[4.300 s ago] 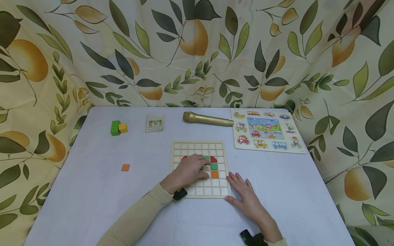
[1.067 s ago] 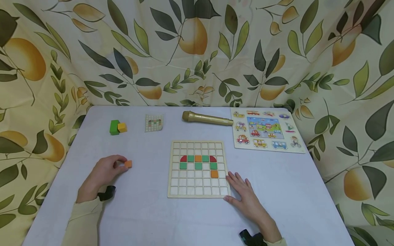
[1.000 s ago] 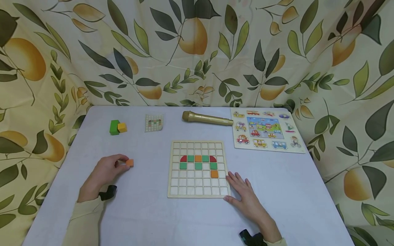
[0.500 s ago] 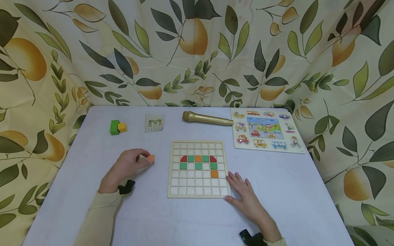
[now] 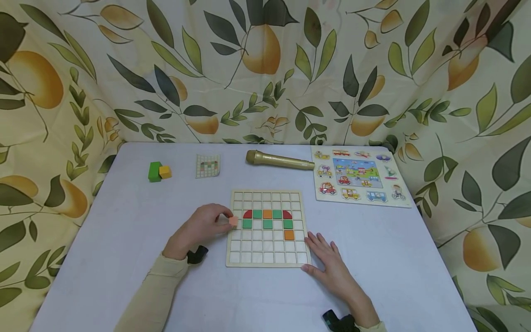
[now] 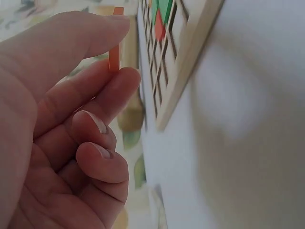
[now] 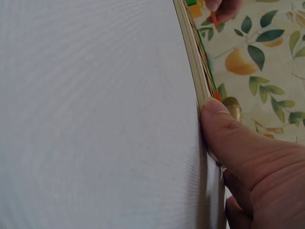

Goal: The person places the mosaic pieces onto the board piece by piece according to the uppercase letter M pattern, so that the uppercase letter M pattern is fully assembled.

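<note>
My left hand (image 5: 201, 228) pinches a thin square orange tile (image 6: 114, 43) between thumb and fingertip. In the head view the tile overlaps the left edge of a wooden grid board (image 5: 257, 257). Several tiles lie in the grid: red rounded ones at both ends of a row, with green tiles and an orange tile (image 5: 267, 214) between. Below them sit more green tiles (image 5: 267, 224) and, at the right, another orange tile (image 5: 289, 235). My right hand (image 5: 332, 269) lies with spread fingers at the board's right edge, its thumb (image 7: 217, 107) touching the near corner.
At the back left stand a green block (image 5: 154, 172) and a yellow block (image 5: 165, 172). A small pattern card (image 5: 208, 166) and a gold microphone (image 5: 278, 160) lie behind the board. A picture puzzle board (image 5: 356, 175) is at the back right.
My left hand has left the grid, picked up the orange tile from the table's left side and carried it right to the board's left edge. The right hand stays in place.
</note>
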The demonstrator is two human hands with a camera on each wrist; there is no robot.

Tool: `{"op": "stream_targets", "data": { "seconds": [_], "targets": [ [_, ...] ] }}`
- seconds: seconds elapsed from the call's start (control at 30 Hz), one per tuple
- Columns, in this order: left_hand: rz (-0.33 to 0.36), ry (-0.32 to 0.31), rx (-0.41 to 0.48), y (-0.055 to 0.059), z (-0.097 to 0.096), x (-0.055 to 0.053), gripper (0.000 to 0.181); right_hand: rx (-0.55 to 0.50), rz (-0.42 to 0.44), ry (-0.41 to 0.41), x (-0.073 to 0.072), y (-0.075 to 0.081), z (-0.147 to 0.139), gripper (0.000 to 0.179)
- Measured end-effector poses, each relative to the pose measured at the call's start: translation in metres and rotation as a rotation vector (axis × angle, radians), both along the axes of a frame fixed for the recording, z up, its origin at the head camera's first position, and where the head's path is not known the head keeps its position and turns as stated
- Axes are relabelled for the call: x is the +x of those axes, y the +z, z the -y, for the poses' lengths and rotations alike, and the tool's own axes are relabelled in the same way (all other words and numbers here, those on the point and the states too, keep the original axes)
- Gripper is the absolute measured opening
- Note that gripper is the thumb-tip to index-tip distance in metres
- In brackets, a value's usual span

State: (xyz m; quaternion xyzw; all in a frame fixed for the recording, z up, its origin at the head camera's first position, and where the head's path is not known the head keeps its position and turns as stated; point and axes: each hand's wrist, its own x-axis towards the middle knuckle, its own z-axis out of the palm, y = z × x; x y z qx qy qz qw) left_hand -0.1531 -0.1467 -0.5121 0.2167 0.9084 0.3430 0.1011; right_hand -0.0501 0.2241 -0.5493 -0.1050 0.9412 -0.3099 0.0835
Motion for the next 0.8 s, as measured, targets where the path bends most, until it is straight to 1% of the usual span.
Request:
{"op": "stream_targets", "data": {
  "seconds": [0.23, 0.33, 0.47, 0.63, 0.8],
  "targets": [
    [0.028, -0.073, 0.001, -0.007, -0.021, 0.005, 0.021, -0.021, -0.045, 0.007, 0.002, -0.002, 0.0, 0.08],
    [0.035, -0.114, -0.012, -0.008, -0.028, 0.005, 0.018, -0.03, -0.06, 0.007, 0.002, -0.002, 0.0, 0.08],
    [0.014, -0.159, -0.041, -0.008, -0.034, 0.004, 0.016, -0.03, -0.049, 0.003, 0.001, -0.001, 0.001, 0.08],
    [-0.019, -0.182, -0.081, -0.009, -0.036, 0.004, 0.016, -0.023, -0.01, 0.004, 0.001, 0.0, 0.0, 0.08],
    [-0.013, -0.183, -0.104, -0.01, -0.035, 0.005, 0.017, -0.021, 0.013, -0.002, 0.0, 0.001, 0.0, 0.081]
  ]
}}
